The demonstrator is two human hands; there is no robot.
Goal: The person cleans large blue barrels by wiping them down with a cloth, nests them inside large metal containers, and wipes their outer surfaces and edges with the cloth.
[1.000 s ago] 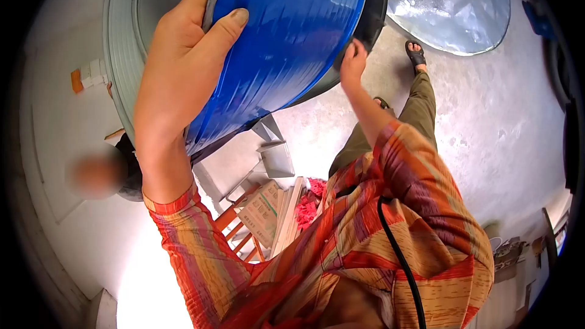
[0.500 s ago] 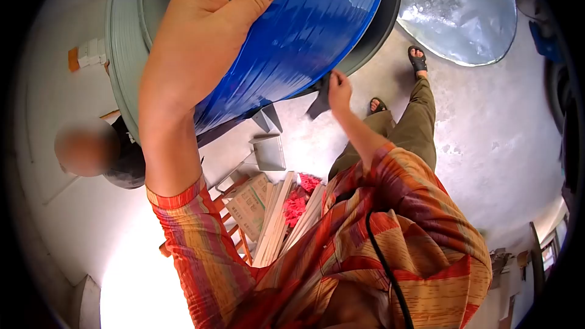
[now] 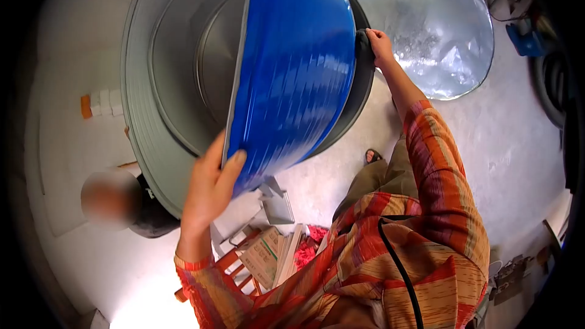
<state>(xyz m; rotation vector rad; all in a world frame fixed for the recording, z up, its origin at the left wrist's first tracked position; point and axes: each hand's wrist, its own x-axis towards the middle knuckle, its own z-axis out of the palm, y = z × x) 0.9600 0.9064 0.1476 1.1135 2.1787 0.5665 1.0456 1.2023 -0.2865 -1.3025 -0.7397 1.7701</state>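
A large, shiny blue curved sheet (image 3: pixel 298 67) stands across the mouth of a wide grey round tub (image 3: pixel 146 103) with ridged walls. My left hand (image 3: pixel 213 183) is closed on the sheet's lower left edge, thumb over the blue face and fingers behind. At the sheet's right edge, my right hand (image 3: pixel 381 47) pinches a dark cloth (image 3: pixel 364 45), which lies against the blue surface beside the tub's dark rim. Inside the tub, stepped rings show to the left of the sheet. Whatever lies behind the blue sheet is hidden.
A round silvery sheet (image 3: pixel 426 30) lies on the floor at upper right. Below the tub are a metal dustpan (image 3: pixel 278 207), a cardboard box (image 3: pixel 263 256), wooden strips and red cloth. Another person (image 3: pixel 155 213) is close by at left. Dark coiled hoses (image 3: pixel 551 88) lie far right.
My left hand has moved down along the sheet's edge. My right hand has gone up and right with the dark cloth. More of the tub's inside now shows.
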